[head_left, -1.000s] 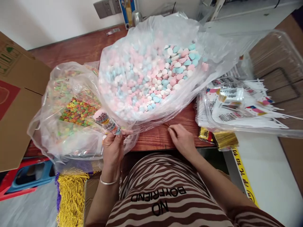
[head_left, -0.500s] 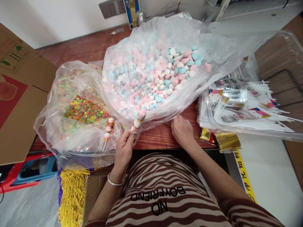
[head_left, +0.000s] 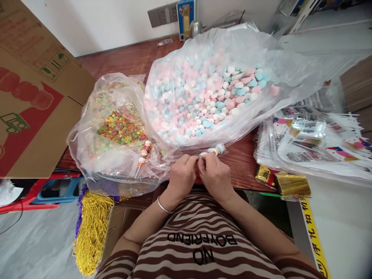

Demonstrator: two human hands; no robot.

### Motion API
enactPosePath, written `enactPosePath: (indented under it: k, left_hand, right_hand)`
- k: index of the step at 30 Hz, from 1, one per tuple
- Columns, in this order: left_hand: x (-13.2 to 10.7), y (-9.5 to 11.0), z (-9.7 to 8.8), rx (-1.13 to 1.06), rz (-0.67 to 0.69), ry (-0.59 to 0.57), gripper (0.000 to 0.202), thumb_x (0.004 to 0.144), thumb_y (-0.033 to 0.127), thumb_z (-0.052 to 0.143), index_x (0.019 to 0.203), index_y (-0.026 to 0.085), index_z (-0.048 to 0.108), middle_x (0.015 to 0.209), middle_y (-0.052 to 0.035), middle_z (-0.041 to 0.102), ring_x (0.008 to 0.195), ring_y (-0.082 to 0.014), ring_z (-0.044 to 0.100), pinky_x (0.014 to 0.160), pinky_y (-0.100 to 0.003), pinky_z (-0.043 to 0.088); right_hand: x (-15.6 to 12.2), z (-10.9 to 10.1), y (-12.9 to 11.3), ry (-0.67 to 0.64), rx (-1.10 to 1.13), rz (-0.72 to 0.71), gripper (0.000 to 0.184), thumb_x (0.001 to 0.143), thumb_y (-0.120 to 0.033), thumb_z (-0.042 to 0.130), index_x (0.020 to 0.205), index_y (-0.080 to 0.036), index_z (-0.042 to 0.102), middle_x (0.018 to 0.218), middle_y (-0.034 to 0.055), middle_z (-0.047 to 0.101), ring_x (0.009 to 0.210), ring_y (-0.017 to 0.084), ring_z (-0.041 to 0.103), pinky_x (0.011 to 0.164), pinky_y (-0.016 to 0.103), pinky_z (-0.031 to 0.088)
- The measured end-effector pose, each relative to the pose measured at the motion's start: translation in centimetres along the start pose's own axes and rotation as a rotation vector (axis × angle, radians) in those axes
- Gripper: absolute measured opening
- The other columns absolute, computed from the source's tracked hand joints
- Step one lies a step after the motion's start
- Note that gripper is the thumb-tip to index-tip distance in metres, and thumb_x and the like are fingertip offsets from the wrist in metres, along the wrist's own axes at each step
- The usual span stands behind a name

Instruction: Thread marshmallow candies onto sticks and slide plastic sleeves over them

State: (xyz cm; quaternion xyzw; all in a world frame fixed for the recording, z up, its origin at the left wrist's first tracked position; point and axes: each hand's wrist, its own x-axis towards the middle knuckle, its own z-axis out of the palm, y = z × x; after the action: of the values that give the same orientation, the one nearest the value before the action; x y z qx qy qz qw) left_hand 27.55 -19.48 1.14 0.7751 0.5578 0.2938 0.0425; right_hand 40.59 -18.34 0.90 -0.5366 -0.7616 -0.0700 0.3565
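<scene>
In front of my body, a short candy skewer (head_left: 216, 150) of pink, white and coloured pieces in a clear wrapper lies slanted, its candy end pointing right. My left hand (head_left: 183, 176) is closed in a pinch at its lower end, and my right hand (head_left: 215, 176) pinches there too, fingertips nearly touching. The fingers hide the stick and anything small between them. Just beyond is a big clear bag of pink, white and blue candies (head_left: 215, 104). Left of it lies a bag of small coloured ring candies (head_left: 122, 128), with another candy skewer (head_left: 143, 154) on its front.
On the right lies a clear plastic tray (head_left: 274, 155) with white sticks and printed wrappers. Gold twist ties (head_left: 292, 185) sit at the wooden table's (head_left: 244, 162) front edge. A cardboard box (head_left: 35, 97) stands left. Gold and purple beaded strands (head_left: 93, 228) hang below.
My left hand has brought the wrapped candy skewer right and nearer my body. My right hand has come from the table edge to meet it. The view has shifted slightly left.
</scene>
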Motion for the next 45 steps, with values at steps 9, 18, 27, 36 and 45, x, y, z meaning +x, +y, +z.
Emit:
enactPosePath:
  k: [9,18,27,36,45]
  left_hand:
    - [-0.2,-0.5,0.1,-0.234,-0.128,0.081,0.022,0.097,0.016,0.051,0.102,0.019,0.073,0.085,-0.007,0.071,0.078,-0.0176,0.064,0.074,-0.029,0.048]
    - [1.8,0.5,-0.1,-1.491,-0.847,0.008,0.033,0.068,0.04,0.087,0.079,0.014,0.069,0.06,0.0046,0.057,0.048,-0.0045,0.043,0.045,-0.017,0.033]
    - [1.2,0.8,0.7,-1.617,-0.816,-0.029,0.037,0.072,0.043,0.086,0.08,0.015,0.064,0.061,0.0056,0.054,0.043,-0.0014,0.037,0.04,-0.014,0.026]
    - [0.1,-1.8,-0.1,-0.255,0.134,-0.016,0.031,0.103,0.019,0.041,0.126,0.015,0.061,0.093,-0.0096,0.072,0.082,-0.0174,0.068,0.074,-0.029,0.055]
    - [0.2,-0.3,0.6,-0.216,-0.098,0.052,0.021,0.104,0.021,0.04,0.101,0.017,0.06,0.077,-0.0035,0.067,0.068,-0.0146,0.064,0.065,-0.026,0.049]
  right_hand:
    - [-0.7,-0.6,0.0,-0.047,0.044,-0.123,0.019,0.102,-0.012,0.046,0.093,-0.016,0.062,0.078,0.0074,0.066,0.069,0.019,0.058,0.066,0.032,0.043]
    - [-0.9,0.2,-0.2,0.134,0.513,0.142,0.011,0.098,-0.017,0.057,0.108,-0.021,0.061,0.09,0.0045,0.072,0.08,0.018,0.07,0.073,0.029,0.057]
    - [0.9,-1.0,0.4,-0.277,1.216,0.668,0.028,0.092,-0.044,0.067,0.107,-0.021,0.057,0.071,-0.0039,0.062,0.056,0.012,0.057,0.052,0.024,0.047]
    - [0.9,-1.2,2.1,-0.439,0.946,0.551,0.029,0.089,-0.045,0.061,0.076,-0.019,0.059,0.065,0.0005,0.061,0.059,0.016,0.053,0.057,0.028,0.041]
    - [0.8,-1.5,1.5,-0.388,0.918,0.387,0.021,0.098,-0.032,0.054,0.081,-0.021,0.058,0.072,-0.0016,0.059,0.066,0.014,0.054,0.064,0.027,0.044]
